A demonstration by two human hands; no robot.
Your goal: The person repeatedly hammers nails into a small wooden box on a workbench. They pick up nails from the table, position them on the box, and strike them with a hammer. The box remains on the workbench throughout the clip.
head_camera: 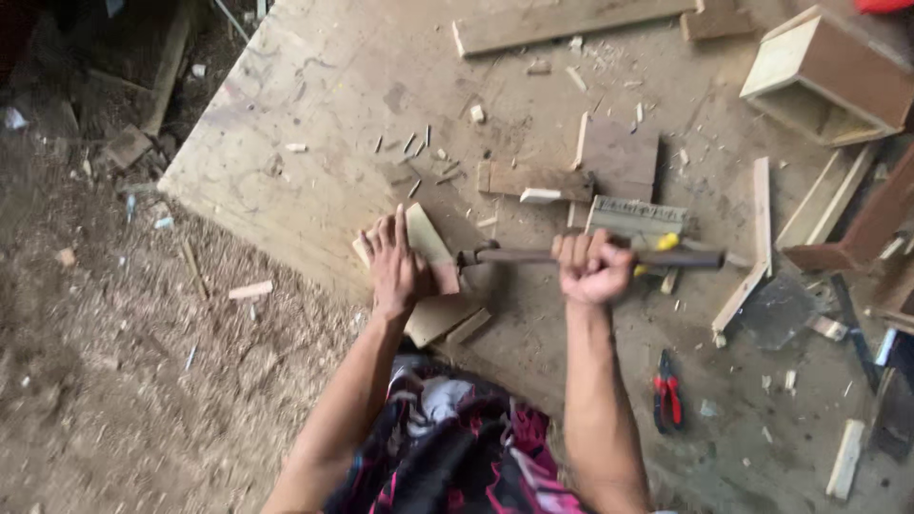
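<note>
My left hand [395,266] lies flat, fingers spread, on a small pale wooden board [426,238] at the near edge of a large plywood sheet [314,124]. In my right hand [592,266] I grip the brown wooden handle of a hammer [533,256], held level. Its dark head sits at the left end, just right of my left hand and at the board's edge. A second pale wood piece [440,317] lies under and below my left wrist.
Wood offcuts, slats and chips litter the sheet. A dark square board [621,152] and a ruler-like strip [636,215] lie behind the hammer. An open wooden box [826,81] stands far right. Red-handled pliers [667,390] lie at lower right. Sawdust-covered ground [114,362] spreads left.
</note>
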